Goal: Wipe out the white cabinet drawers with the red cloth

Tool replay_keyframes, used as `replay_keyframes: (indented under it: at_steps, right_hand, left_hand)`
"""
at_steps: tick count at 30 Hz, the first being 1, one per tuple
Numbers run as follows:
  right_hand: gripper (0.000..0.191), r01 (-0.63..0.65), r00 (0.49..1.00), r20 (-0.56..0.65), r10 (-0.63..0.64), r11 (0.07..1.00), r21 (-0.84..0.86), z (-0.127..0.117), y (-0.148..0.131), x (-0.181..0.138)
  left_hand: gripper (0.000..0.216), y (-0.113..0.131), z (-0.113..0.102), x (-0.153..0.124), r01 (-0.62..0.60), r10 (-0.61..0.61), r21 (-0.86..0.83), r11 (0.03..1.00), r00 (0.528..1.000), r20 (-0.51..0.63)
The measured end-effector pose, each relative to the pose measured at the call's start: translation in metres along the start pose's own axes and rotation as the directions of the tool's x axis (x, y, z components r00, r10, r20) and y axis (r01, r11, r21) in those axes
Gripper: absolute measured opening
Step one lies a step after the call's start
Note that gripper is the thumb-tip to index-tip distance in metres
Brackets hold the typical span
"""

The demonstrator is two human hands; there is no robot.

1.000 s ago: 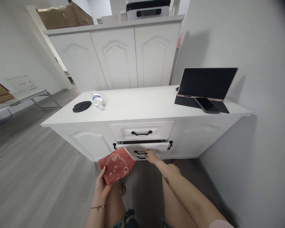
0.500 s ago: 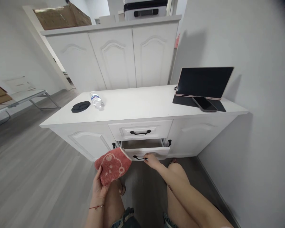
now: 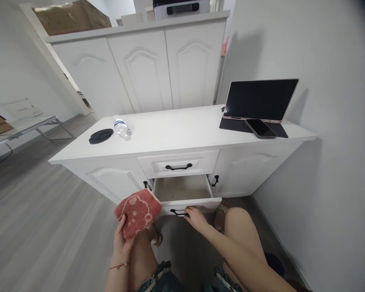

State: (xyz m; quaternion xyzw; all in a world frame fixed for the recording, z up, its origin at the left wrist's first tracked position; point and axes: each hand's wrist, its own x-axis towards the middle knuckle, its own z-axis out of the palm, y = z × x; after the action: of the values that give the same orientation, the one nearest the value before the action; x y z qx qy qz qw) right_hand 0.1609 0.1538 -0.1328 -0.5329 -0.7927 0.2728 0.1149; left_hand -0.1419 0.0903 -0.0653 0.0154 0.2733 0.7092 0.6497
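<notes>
A folded red towel [image 3: 139, 213] with a pale bear pattern is gripped in my left hand [image 3: 123, 237], to the left of the drawer. My right hand [image 3: 196, 219] has its fingers curled round the right end of the black drawer handle [image 3: 178, 212]. The lower drawer [image 3: 182, 190] stands pulled out from the white cabinet, and its pale floor shows. Above it, the upper drawer [image 3: 179, 164] is closed.
On the white cabinet top [image 3: 170, 129] lie a clear plastic bottle [image 3: 121, 126] and a dark round object [image 3: 101, 136] at the left. A tablet [image 3: 260, 99] leans against the wall at the right, with a phone [image 3: 260, 128] before it. My knees flank the drawer.
My right hand has drawn the lower drawer further out toward me, so more of its inside shows. The towel in my left hand has shifted slightly left.
</notes>
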Motion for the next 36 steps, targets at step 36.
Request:
replay_keyframes:
  at_steps: [36]
  right_hand:
    - [0.031, 0.001, 0.982, 0.19, 0.008, 0.999, -0.052, 0.012, -0.018, -0.044]
  left_hand:
    - [0.019, -0.083, 0.082, 0.083, -0.416, -0.043, 0.863, -0.288, 0.905, 0.422]
